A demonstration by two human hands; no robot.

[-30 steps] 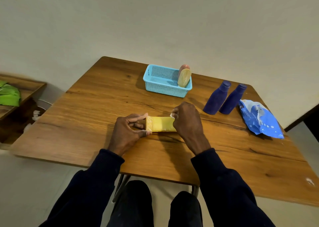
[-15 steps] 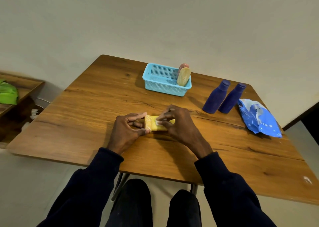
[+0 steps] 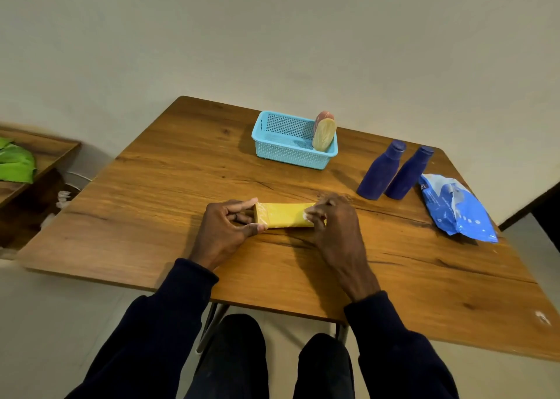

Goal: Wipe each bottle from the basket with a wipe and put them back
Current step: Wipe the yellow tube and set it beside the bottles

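left grip (image 3: 225,225) pinches one end of the yellow bottle (image 3: 285,215), lying on the worktop (image 3: 151,192) in front of the basket (image 3: 291,157); right grip (image 3: 333,225) pinches a wipe (image 3: 309,215) against its other end. wiping looks underway; next i'd turn it, then lift it into the basket.

Colours only: table (image 3: 151,201) is mid-brown wood grain with dark streaks and knots, one white scuff (image 3: 542,318) at its near right corner. Near centre, yellow bottle (image 3: 285,215), plain, with a white wipe (image 3: 308,215) at its right end. Far centre, basket (image 3: 291,156) is light blue with a fine grid of holes; in it a cream bottle (image 3: 324,134) and a pink bottle (image 3: 323,115). Right of that, left dark blue bottle (image 3: 380,171) and right dark blue bottle (image 3: 407,174) — caps the same blue. Far right, pack (image 3: 457,210) is bright blue with white patches and dots. Left edge, green cloth (image 3: 15,163). Sleeves (image 3: 169,307) navy — wall (image 3: 272,34) off-white.
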